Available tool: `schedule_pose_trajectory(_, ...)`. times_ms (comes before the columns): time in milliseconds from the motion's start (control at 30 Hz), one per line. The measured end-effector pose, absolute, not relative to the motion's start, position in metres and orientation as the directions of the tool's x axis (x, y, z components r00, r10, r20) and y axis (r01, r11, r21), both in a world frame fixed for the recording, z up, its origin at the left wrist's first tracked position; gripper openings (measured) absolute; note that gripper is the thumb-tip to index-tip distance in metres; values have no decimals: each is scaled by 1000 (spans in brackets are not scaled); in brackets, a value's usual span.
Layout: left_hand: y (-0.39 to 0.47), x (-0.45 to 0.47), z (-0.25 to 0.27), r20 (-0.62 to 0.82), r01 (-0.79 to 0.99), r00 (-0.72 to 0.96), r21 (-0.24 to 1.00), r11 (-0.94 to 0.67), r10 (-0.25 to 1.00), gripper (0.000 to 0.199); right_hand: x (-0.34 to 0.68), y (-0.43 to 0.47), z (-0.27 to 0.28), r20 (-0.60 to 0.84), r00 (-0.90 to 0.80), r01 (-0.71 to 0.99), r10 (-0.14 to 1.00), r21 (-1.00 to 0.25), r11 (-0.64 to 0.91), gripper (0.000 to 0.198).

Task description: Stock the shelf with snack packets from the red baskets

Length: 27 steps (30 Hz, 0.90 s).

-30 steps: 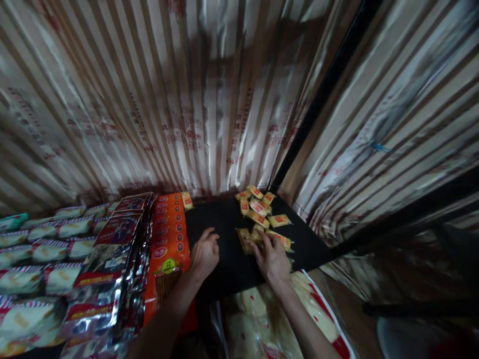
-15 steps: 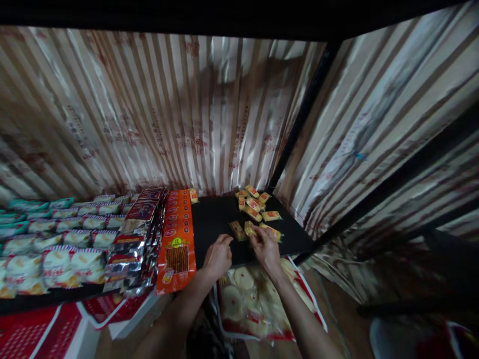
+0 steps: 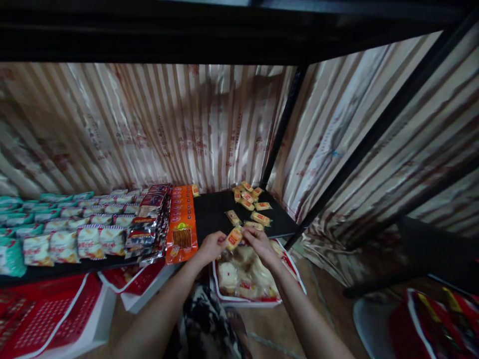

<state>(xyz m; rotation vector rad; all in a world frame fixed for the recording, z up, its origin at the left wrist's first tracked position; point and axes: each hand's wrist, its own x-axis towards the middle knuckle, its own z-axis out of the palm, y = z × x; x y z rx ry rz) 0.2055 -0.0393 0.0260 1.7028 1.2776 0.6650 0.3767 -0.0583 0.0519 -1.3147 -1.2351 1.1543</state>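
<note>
Between my hands is a small yellow wrapped snack packet (image 3: 234, 239) with a red label, held above the front edge of the black shelf (image 3: 211, 214). My left hand (image 3: 210, 248) pinches its left end, and my right hand (image 3: 260, 244) pinches its right end. Just beyond, a few like packets (image 3: 260, 218) lie apart on the shelf. Farther back, several more are heaped in a loose pile (image 3: 247, 197) near the corner post. Below my hands stands a red basket with a white rim (image 3: 251, 302), holding pale round wrapped items (image 3: 227, 275).
Left on the shelf are an orange snack bag (image 3: 181, 224), a stack of dark shiny packets (image 3: 151, 219) and rows of white packets (image 3: 90, 244). Red baskets (image 3: 48, 311) stand below them. Black posts (image 3: 284, 124) and an upper shelf (image 3: 149, 42) frame the space.
My right hand has brought a yellow packet from the shelf toward me, and my left hand has met it at the other end. The view has shifted, showing more of the baskets below.
</note>
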Motion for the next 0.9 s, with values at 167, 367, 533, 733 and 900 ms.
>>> schedule_pose_trajectory(167,-56,207,24,-160,318,288,946,63,944,26,367,-69,45,-50,85,-14,995,-999,-49,42)
schedule_pose_trajectory(367,-66,195,29,-261,122,330,965,233,907,18,352,-56,26,-96,79,-101,992,-991,-87,44)
schedule_pose_trajectory(533,-43,183,12,-310,-10,169,948,317,936,15,324,-30,12,-145,109,-164,983,-978,-126,49)
schedule_pose_trajectory(733,1,182,-2,-349,-98,6,933,348,937,10,300,12,-13,-46,102,-127,994,-991,-32,42)
schedule_pose_trajectory(900,46,181,-11,-345,-128,-74,934,334,936,11,294,65,-31,9,60,21,998,-1000,8,38)
